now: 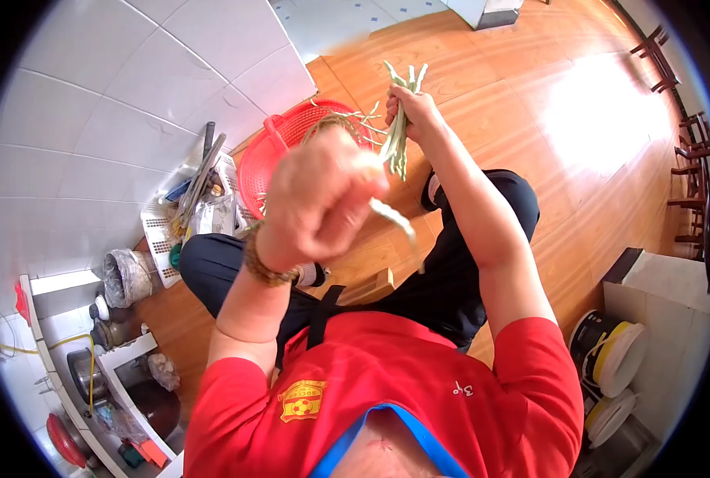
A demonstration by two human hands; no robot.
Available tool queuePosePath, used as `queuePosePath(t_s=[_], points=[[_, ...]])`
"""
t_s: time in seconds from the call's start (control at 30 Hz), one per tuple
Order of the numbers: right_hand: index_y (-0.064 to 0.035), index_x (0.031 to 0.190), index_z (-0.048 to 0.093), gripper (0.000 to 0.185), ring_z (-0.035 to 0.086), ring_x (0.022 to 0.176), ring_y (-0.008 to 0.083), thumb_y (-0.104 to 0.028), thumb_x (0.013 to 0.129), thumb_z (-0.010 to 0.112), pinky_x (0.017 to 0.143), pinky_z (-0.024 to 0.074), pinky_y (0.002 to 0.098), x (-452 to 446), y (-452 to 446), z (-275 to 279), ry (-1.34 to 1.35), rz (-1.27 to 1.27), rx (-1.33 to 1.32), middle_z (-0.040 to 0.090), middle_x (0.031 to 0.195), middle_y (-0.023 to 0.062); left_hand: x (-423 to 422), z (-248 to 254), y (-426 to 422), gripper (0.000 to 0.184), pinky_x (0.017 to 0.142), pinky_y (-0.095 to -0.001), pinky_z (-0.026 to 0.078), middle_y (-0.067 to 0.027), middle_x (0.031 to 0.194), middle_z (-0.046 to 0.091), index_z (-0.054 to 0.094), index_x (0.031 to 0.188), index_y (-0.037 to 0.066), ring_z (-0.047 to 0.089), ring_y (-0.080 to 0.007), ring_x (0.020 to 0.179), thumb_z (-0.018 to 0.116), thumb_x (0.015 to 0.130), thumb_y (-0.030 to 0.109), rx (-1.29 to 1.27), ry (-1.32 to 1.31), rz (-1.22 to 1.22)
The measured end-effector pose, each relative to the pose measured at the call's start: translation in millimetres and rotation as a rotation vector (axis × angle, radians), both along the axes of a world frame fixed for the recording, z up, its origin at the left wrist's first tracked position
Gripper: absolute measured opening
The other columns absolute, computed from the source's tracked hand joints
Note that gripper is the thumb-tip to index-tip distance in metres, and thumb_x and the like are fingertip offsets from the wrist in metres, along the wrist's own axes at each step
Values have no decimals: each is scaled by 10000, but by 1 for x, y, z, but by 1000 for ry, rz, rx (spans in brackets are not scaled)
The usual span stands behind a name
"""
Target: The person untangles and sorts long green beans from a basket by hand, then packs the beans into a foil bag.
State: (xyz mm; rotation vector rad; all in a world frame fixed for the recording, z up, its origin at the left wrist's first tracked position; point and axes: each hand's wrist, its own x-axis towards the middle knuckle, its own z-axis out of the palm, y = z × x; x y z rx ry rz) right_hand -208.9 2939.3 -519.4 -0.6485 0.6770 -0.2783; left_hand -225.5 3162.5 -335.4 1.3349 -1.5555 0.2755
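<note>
My left hand (319, 199), blurred and close to the camera, wears a braided bracelet on the wrist. Its fingers are closed on a pale green long bean (393, 217), which hangs down past the fingertips. Farther out, my right hand (411, 111) grips a bunch of long beans (397, 143), their ends sticking out above and below the fist. A red plastic basket (251, 171) stands on the floor behind my left hand. More long beans (360, 119) drape over its rim; my left hand hides part of the inside.
Left of the basket, a white crate (160, 247) with tools leans near the tiled wall (124, 103). Pots and a bagged container (124, 275) sit at lower left. White buckets (618, 354) stand at right beside a cabinet (666, 295). Wooden chairs (694, 203) line the far right.
</note>
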Motion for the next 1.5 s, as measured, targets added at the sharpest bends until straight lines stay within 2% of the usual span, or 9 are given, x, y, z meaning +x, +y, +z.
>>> queuePosePath(t_s=[0.23, 0.67, 0.7, 0.77, 1.0, 1.2, 1.33, 1.47, 1.5], points=[[42, 936, 551, 289, 644, 910, 325, -246, 905, 547, 669, 574, 342, -33, 34, 79, -406, 637, -210, 606, 1038, 261, 88, -5, -5, 258, 440, -174, 290, 44, 611, 460, 588, 825, 26, 358, -10, 493, 494, 942, 236, 266, 777, 58], [-7, 889, 605, 185, 573, 603, 86, -188, 858, 627, 516, 473, 205, -34, 71, 79, -363, 594, -184, 602, 720, 40, 141, -73, -62, 207, 577, -273, 431, 18, 647, 569, 626, 776, 46, 525, -88, 608, 578, 881, 218, 390, 790, 430], [4, 900, 601, 197, 555, 604, 85, -187, 858, 623, 508, 455, 198, -33, 70, 80, -297, 518, -272, 589, 718, 44, 120, -64, -48, 238, 409, -165, 254, 63, 583, 435, 598, 802, 34, 331, -4, 466, 530, 924, 227, 221, 902, 366], [-3, 858, 610, 180, 552, 606, 89, -182, 856, 623, 519, 452, 208, -30, 61, 75, -284, 450, -324, 583, 700, 37, 99, -74, -26, 228, 390, -161, 237, 75, 555, 418, 598, 788, 44, 308, 1, 438, 523, 927, 208, 273, 781, 488], [-6, 786, 591, 165, 561, 624, 99, -162, 838, 604, 584, 457, 242, -22, 53, 77, -147, 227, -769, 583, 688, 30, -6, -85, 17, 546, 371, -173, 219, 75, 524, 280, 580, 740, -2, 253, -24, 401, 453, 915, 499, 746, 1873, -314], [-3, 820, 548, 164, 603, 601, 113, -162, 822, 589, 574, 490, 261, -21, 54, 81, -84, -52, -975, 616, 672, 57, -15, -91, 9, 465, 390, -172, 229, 64, 557, 323, 569, 771, 16, 273, -29, 427, 440, 938, 431, 702, 1693, -222], [4, 828, 543, 166, 610, 609, 118, -150, 816, 603, 585, 499, 249, -27, 47, 91, -66, -5, -958, 617, 690, 63, 3, -105, 8, 287, 408, -195, 238, 44, 605, 369, 538, 788, 37, 296, -53, 469, 364, 893, 240, 799, 1942, -195], [11, 808, 580, 160, 603, 609, 128, -145, 816, 611, 554, 476, 253, -28, 37, 90, -138, -42, -780, 613, 692, 67, 26, -111, -4, 290, 416, -214, 281, 30, 551, 375, 542, 749, 30, 344, -73, 461, 373, 881, 225, 975, 1547, -201], [15, 805, 592, 157, 597, 602, 130, -140, 817, 613, 542, 468, 252, -31, 33, 94, -144, -25, -743, 608, 692, 66, 25, -113, -9, 294, 426, -253, 326, -3, 555, 429, 545, 728, 20, 395, -109, 456, 384, 873, 219, 944, 1177, -81]])
